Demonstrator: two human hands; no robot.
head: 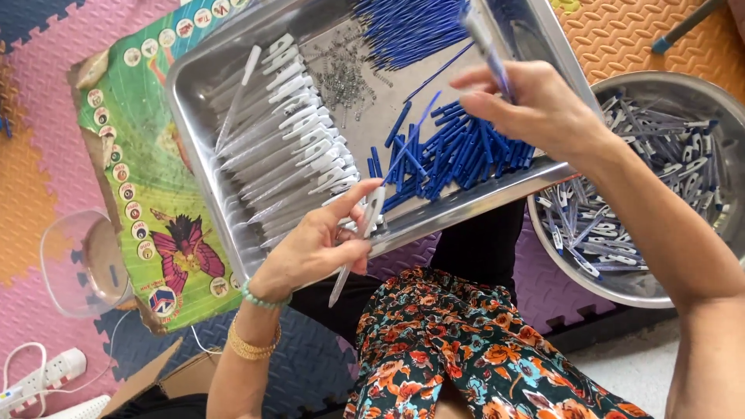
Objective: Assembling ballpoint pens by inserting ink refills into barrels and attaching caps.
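Meanwhile, left hand [322, 244] pinches a white pen barrel [358, 240]; right hand [535, 109] grips a blue refill [487, 46].

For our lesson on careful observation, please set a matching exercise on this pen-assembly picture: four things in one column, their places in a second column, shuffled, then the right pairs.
Things
1. White plastic pen barrels
2. Short blue plastic pen parts
3. Finished white-and-blue pens
4. Tiny metal springs

Places
A. In the round metal bowl
B. Left side of the rectangular metal tray
C. Near edge of the tray, below the right hand
D. Middle of the tray, towards its far side

Pairs: 1-B, 2-C, 3-A, 4-D
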